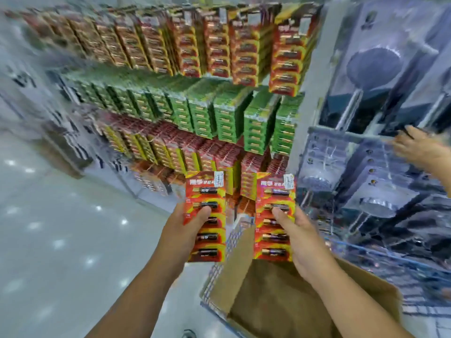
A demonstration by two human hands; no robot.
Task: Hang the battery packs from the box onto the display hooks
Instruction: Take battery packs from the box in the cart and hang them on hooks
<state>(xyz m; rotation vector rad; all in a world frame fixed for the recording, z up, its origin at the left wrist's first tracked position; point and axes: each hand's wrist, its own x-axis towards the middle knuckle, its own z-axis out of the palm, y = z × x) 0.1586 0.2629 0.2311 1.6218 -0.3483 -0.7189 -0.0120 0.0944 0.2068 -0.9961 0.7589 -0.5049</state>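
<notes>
Red battery packs fill both my grips: left hand (pixel 185 230) clutches one pack (pixel 206 217), right hand (pixel 299 240) another (pixel 274 215), above the cardboard box (pixel 280 301).

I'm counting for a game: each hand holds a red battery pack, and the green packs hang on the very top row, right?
Not quite. The head view shows the green packs on the second row down; the top row is red and yellow. The left hand and right hand each hold a red battery pack.

White print on both battery packs (pixel 206 215) is unreadable
</notes>
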